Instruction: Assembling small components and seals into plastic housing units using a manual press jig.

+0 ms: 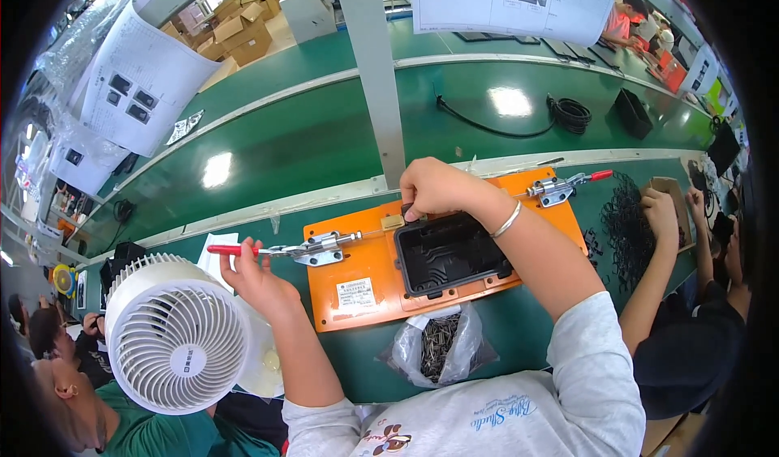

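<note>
An orange fixture plate (381,282) lies on the green bench with a black plastic box housing (451,256) set in its middle, hollow side up. My left hand (258,277) is closed around the red handle (234,249) of the left toggle clamp (323,248). At the box's far left corner my right hand (434,191) pinches downward. A bit of something black shows under its fingertips, too hidden to name. Beside it sits a small tan block (393,222). The right toggle clamp (555,190), also red-handled, is untouched.
Close to me lies a clear bag (466,342) of small metal pins. A white fan (180,347) stands at left. Black cords or rings (623,234) lie at right, near a co-worker's arm (656,270). Behind are a post (375,75) and a coiled black cable (570,114).
</note>
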Demonstrator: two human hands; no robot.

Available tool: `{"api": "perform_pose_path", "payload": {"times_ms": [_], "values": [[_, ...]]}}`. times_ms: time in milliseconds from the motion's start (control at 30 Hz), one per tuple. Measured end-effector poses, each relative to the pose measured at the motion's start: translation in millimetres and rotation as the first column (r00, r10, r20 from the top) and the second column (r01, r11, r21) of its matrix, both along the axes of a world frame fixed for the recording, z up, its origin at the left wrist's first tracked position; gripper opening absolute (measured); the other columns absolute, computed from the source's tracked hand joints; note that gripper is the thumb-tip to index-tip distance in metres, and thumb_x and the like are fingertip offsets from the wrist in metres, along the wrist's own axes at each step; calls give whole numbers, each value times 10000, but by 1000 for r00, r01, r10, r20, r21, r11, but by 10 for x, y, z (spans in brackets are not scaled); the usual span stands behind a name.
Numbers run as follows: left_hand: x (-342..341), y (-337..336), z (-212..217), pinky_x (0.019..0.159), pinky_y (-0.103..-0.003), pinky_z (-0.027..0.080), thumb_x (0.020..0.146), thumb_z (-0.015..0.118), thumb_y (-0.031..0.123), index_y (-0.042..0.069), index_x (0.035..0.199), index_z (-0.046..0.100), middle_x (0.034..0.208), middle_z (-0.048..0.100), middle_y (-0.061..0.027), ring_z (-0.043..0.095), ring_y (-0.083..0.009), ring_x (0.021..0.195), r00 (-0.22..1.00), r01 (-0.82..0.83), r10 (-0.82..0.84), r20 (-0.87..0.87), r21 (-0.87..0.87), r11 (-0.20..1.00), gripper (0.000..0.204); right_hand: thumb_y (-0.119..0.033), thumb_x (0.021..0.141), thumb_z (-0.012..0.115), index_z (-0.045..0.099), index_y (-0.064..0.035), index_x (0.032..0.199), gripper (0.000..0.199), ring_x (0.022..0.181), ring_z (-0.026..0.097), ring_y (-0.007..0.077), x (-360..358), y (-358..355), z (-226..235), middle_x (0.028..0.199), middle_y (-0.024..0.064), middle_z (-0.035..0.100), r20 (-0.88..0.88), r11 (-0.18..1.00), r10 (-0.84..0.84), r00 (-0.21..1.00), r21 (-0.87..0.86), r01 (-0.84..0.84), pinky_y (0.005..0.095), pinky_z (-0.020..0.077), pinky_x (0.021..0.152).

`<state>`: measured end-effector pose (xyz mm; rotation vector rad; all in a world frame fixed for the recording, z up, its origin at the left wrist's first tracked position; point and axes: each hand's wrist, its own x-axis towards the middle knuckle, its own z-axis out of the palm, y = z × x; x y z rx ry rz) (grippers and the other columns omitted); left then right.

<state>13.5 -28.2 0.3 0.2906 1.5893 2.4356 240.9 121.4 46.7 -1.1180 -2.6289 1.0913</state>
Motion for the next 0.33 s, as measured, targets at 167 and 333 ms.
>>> {"api": "perform_pose_path", "payload": {"times_ms": [167,333], "values": [[14,113,260,712,-252,392,921,567,218,40,1002,487,830,611,-70,554,-126,774,975,101,-88,-204,52,994,211,-95,622,805,639,20,674,209,607,629,276,-54,3,-15,661,157,630,72,987,16,997,159,-28,364,492,578],[-369,130,333,657,-249,420,920,593,311,43,893,485,732,601,-77,534,-143,641,911,370,-324,-254,162,915,290,-98,611,798,655,1,660,181,719,654,305,-121,-22,17,708,171,652,138,972,18,990,230,-50,380,505,675]]}}
